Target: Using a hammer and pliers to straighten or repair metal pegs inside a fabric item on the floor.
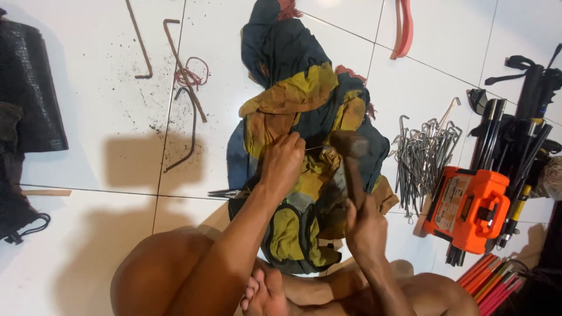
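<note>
Sitting on a white tiled floor (88, 246), the person works over a crumpled blue and yellow cloth (304, 105) spread in front of the bare legs. The left hand (283, 161) is clenched around a thin metal rod (313, 147), pinning it flat on the cloth; only a short stretch of the rod shows beside the knuckles. The right hand (364, 225) grasps the wooden handle of a dark-headed hammer (350, 146), whose blurred head sits just beside the left hand, over the rod's free end. Pliers (225, 192) lie at the cloth's left edge, near the left forearm. Further left, rusty bent rods (186, 76) rest on the tiles amid dark grit. To the right lie a heap of grey metal hooked pegs (424, 155), an orange plastic tool case (471, 208) and a bundle of black poles (515, 140).
</note>
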